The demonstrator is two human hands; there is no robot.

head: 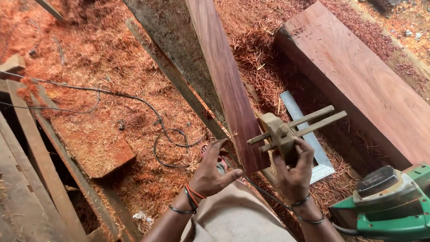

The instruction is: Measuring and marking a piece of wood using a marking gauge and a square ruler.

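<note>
head view: right hand (293, 172) grips marking gauge (286, 132) at plank (226, 85) edge, left hand (210, 172) spread

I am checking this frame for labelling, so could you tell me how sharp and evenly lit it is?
Head view: soft daylight, no glare; the left hand, right hand and wooden marking gauge are fairly sharp; deep shadow lies under the plank.

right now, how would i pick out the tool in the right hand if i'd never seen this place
Find the long reddish plank running down the middle over the shavings. At its near end, the right hand holds a wooden gauge against the plank's edge. It is a pale block with two thin sticks through it, unlike the green power planer nearby.
</note>
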